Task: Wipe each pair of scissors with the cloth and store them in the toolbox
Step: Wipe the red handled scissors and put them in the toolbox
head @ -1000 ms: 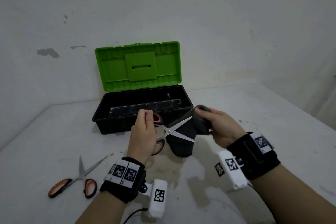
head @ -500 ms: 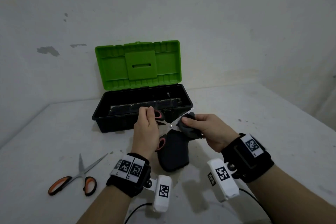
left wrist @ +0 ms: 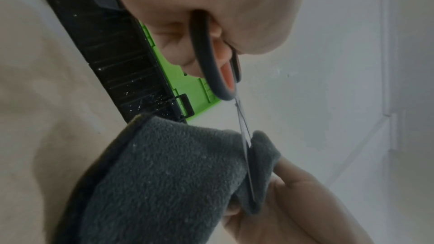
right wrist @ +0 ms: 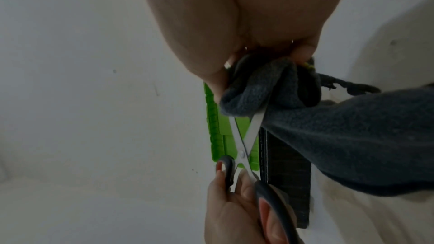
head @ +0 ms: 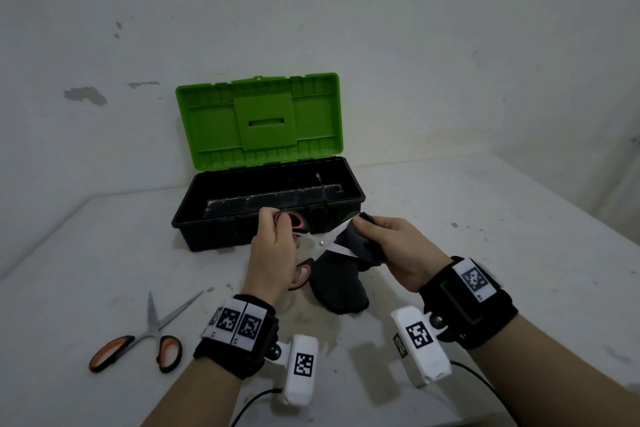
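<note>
Now the left hand (head: 273, 253) grips the handles of the red scissors (head: 320, 243), blades spread, just in front of the toolbox (head: 268, 218). Right hand (head: 398, 253) pinches the cloth (head: 341, 281) around one blade. Orange scissors (head: 138, 345) lie on the tabletop (head: 485, 236), well left of the toolbox front.

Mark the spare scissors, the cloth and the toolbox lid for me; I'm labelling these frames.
spare scissors (head: 151, 329): head view, on the crossing of the blades, lying on the table.
cloth (head: 341, 288): head view, on the hanging lower part.
toolbox lid (head: 207, 125): head view, on the green inner face, left of centre.
</note>
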`<move>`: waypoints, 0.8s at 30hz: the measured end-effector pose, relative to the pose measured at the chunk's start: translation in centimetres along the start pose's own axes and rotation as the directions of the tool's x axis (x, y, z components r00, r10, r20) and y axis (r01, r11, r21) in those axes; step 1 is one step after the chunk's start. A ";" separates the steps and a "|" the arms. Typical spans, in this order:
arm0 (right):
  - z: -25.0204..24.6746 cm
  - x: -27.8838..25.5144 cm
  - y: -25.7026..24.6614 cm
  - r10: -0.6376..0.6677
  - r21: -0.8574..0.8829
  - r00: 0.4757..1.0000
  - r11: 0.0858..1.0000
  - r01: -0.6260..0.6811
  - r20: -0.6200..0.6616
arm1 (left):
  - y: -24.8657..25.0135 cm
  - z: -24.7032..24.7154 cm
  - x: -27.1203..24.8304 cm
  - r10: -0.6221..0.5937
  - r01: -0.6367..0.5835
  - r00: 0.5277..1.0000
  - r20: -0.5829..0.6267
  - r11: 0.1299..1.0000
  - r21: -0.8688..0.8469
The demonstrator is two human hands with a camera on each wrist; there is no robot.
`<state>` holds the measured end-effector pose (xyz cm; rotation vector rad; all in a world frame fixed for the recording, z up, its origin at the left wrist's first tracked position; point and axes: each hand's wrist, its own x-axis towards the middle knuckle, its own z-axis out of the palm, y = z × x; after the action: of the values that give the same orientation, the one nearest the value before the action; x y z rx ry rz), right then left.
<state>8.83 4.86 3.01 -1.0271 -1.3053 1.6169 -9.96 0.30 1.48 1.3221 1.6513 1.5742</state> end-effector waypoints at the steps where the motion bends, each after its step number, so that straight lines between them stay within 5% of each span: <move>1: -0.1 0.2 -0.1 -0.017 -0.019 0.997 1.000 0.016 -0.076 | -0.1 -0.1 0.0 -0.015 0.015 1.000 -0.002 1.000 -0.021; 5: -0.5 0.0 -1.5 -0.131 -0.107 0.930 0.989 0.100 -0.342 | -0.1 -0.6 0.0 -0.070 0.064 0.996 -0.057 0.993 -0.104; 9: -0.1 -2.2 -3.8 -0.199 -0.097 0.939 0.979 0.178 -0.281 | 0.2 -0.9 -0.1 -0.093 0.078 0.991 -0.096 0.985 -0.154; 11: 0.1 -2.6 -4.1 -0.277 -0.224 0.930 0.948 0.224 -0.241 | 0.0 -0.8 -0.1 -0.087 0.070 0.989 -0.116 0.988 -0.137; 13: 0.6 -2.5 -4.0 -0.406 -0.435 0.901 0.847 0.307 -0.154 | -0.2 -0.5 0.0 -0.053 0.039 0.990 -0.130 0.993 -0.109; 15: 1.3 -2.2 -3.3 -0.528 -0.647 0.849 0.649 0.400 -0.004 | -0.3 -0.1 -0.1 -0.022 0.011 0.990 -0.140 0.996 -0.084; 18: 2.6 -1.4 -1.9 -0.598 -0.765 0.777 0.401 0.503 0.197 | -0.1 0.4 -0.2 0.005 -0.012 0.987 -0.163 0.999 -0.045; 24: 3.0 -0.4 -0.1 -0.552 -0.830 0.755 0.186 0.526 0.355 | 0.0 0.3 -0.2 0.057 -0.059 0.979 -0.193 0.998 -0.004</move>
<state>6.17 3.49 3.61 -0.9278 -2.2993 0.1896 -9.59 0.23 1.40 1.2564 1.7293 1.7923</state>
